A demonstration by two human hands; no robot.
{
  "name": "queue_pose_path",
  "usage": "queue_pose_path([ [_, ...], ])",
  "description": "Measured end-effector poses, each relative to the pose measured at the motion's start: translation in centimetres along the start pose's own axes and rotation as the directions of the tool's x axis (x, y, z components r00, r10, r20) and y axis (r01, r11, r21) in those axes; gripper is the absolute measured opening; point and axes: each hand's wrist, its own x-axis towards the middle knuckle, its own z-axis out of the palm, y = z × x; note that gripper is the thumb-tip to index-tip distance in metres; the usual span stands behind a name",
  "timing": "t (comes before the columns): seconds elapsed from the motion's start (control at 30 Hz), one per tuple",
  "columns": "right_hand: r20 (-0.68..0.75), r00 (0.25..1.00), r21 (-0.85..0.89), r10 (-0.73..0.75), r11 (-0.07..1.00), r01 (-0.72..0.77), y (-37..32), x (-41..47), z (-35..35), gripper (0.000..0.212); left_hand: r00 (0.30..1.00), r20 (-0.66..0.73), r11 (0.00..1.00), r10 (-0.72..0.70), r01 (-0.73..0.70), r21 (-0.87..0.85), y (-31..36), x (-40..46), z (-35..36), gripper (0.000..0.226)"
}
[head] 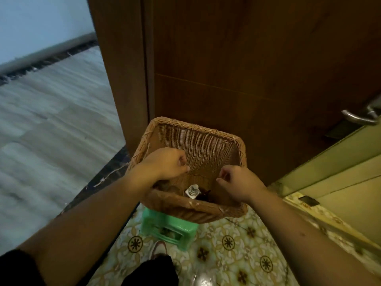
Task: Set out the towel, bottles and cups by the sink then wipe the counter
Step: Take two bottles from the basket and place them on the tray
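Note:
A woven wicker basket [198,130] stands on a small green plastic stool [165,226] in front of a brown door. Inside it I see the pump head of a clear bottle [192,191], a dark item [204,196] beside it, and what looks like a clear glass [172,186] at the left. My left hand [167,164] hovers over the basket's left side with its fingers curled shut. My right hand [237,180] is over the right side, also curled shut. Nothing shows in either hand. The basket's near wall hides whatever else lies inside.
The brown wooden door [247,69] is close behind the basket, with a metal lever handle [358,118] at the right. Patterned floor tiles [226,254] are underfoot, and a grey floor [51,120] lies to the left past a dark threshold. A pale green panel [340,172] stands at the right.

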Motion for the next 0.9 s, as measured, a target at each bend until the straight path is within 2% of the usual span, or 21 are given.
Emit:
queue_pose_path([
  [0.13,0.086,0.994,0.002,0.067,0.998,-0.068,1.2,4.8,1.2,0.009,0.99,0.135,0.999,-0.038,0.038,0.004,-2.0,5.8,2.1,0.019],
  [0.3,0.246,0.959,-0.057,0.137,0.99,-0.126,2.8,8.6,3.8,0.028,0.953,0.303,1.0,-0.008,-0.001,0.03,-2.7,10.2,6.6,0.016],
  [0.43,0.366,0.922,-0.017,0.13,0.991,-0.133,3.7,11.8,6.7,0.032,0.912,0.407,0.999,0.05,-0.054,0.0,-3.0,11.9,10.0,0.023],
  [0.53,0.434,0.895,-0.036,0.1,0.995,-0.093,4.3,13.8,9.4,0.038,0.909,0.41,0.995,0.072,-0.096,0.038,-2.6,12.6,12.0,0.027],
  [0.6,0.485,0.871,-0.062,0.076,0.997,-0.053,4.6,14.9,11.1,0.041,0.894,0.447,0.991,0.031,-0.084,0.1,-2.4,13.1,13.1,0.029],
  [0.7,0.555,0.83,-0.119,0.058,0.993,0.011,4.8,16.1,13.3,0.047,0.819,0.569,0.982,-0.067,-0.046,0.181,-2.4,13.9,14.5,0.036],
  [0.77,0.566,0.823,-0.175,0.05,0.983,0.06,4.9,16.6,14.3,0.048,0.792,0.599,0.972,-0.117,-0.031,0.231,-2.3,14.3,15.2,0.033],
  [0.83,0.566,0.822,-0.211,0.053,0.974,0.082,5.1,16.9,15.0,0.043,0.792,0.598,0.971,-0.126,-0.025,0.237,-2.2,14.7,15.8,0.031],
  [0.9,0.595,0.801,-0.267,0.069,0.957,0.116,5.5,17.1,15.7,0.051,0.817,0.564,0.971,-0.116,-0.027,0.239,-2.0,14.9,16.3,0.033],
])
